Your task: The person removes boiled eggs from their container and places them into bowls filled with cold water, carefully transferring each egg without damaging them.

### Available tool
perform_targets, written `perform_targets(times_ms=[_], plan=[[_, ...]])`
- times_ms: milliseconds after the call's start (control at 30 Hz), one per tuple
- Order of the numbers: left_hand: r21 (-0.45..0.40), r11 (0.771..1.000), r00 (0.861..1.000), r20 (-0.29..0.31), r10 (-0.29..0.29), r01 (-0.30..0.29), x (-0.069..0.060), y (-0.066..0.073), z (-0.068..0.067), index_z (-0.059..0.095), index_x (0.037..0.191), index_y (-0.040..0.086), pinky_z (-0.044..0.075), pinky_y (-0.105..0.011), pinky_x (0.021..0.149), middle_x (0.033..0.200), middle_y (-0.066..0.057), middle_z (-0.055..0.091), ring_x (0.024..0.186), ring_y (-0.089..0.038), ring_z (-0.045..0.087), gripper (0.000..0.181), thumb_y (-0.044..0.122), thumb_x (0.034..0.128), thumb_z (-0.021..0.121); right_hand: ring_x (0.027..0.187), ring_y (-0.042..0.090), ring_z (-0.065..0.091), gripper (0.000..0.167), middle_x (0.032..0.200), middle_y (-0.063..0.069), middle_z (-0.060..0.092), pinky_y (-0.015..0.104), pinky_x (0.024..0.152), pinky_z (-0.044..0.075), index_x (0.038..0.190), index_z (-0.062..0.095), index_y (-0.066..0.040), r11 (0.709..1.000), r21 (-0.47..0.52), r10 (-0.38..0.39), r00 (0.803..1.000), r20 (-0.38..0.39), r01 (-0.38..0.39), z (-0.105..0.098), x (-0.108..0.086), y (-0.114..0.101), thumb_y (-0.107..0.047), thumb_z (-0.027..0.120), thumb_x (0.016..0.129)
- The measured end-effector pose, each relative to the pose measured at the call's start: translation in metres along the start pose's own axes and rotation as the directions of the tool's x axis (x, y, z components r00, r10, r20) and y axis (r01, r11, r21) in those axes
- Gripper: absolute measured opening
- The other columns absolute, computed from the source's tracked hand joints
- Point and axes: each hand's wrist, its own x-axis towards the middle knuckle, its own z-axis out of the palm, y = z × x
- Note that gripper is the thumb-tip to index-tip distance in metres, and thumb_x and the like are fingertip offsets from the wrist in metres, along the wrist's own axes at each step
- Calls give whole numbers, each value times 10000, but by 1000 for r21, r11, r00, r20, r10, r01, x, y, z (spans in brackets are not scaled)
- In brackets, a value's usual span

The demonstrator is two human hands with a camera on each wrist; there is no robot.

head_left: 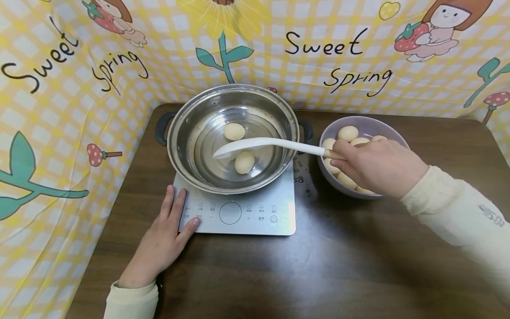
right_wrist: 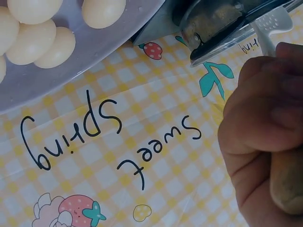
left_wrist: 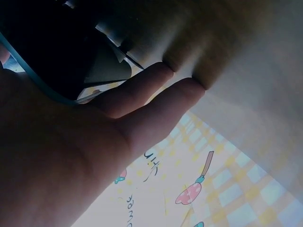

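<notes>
My right hand (head_left: 378, 166) grips the wooden handle of a white slotted spoon (head_left: 267, 142), whose holes show in the right wrist view. The spoon's head dips into a steel pot (head_left: 215, 98) that holds clear liquid. Two eggs sit in the pot: one egg (head_left: 234, 131) behind the spoon, another egg (head_left: 245, 164) in front of it. My left hand (head_left: 159, 239) rests with straight, spread fingers at the left edge of the induction cooker (head_left: 283, 195) under the pot. Beneath my right hand stands a purple bowl (head_left: 372, 127) with several eggs (right_wrist: 54, 49).
Everything stands on a dark wooden table (head_left: 342, 266). Behind it and on the left hangs a yellow checked cloth (head_left: 275, 75) with printed pictures. Black handles (head_left: 306, 130) stick out at the pot's sides. Water drops (head_left: 299, 179) lie between cooker and bowl.
</notes>
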Motion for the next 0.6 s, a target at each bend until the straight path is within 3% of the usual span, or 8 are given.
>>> perform_targets(times_ms=[33,233,333,600], plan=[[-1,1000,1000,1,-1,1,0,0,0,92,1636,94,363,-729,942,1671,-196,-63,1337,-619,326,798,457,1056,504,418,227,373,625,533,-78,295,421,457,366,1019,589,-92,1000,-7,-10,1000,-19,10,1,-1,-1,-582,204,1068],[-3,1000,1000,-1,2,-2,-1,-1,1,82,1636,95,376,-719,931,1674,-177,-76,1341,-612,326,798,453,1059,502,437,196,298,600,502,-102,254,405,435,363,969,585,-112,1000,-6,-6,999,-42,6,-5,-9,-4,-591,238,1066],[-3,1000,1000,-2,6,-6,-1,-1,1,85,1635,88,372,-715,938,1674,-182,-71,1346,-606,325,800,452,1058,504,400,133,271,560,495,-128,244,412,364,358,967,567,-141,1000,10,3,1000,-26,-3,-12,-15,-4,-595,252,1061],[-2,1000,1000,6,-2,2,-1,0,1,76,1636,94,364,-725,940,1673,-185,-70,1337,-611,335,803,461,1058,497,399,67,279,510,528,-169,278,375,362,330,968,588,-171,996,84,28,999,32,-31,-24,-25,-1,-579,294,1057]])
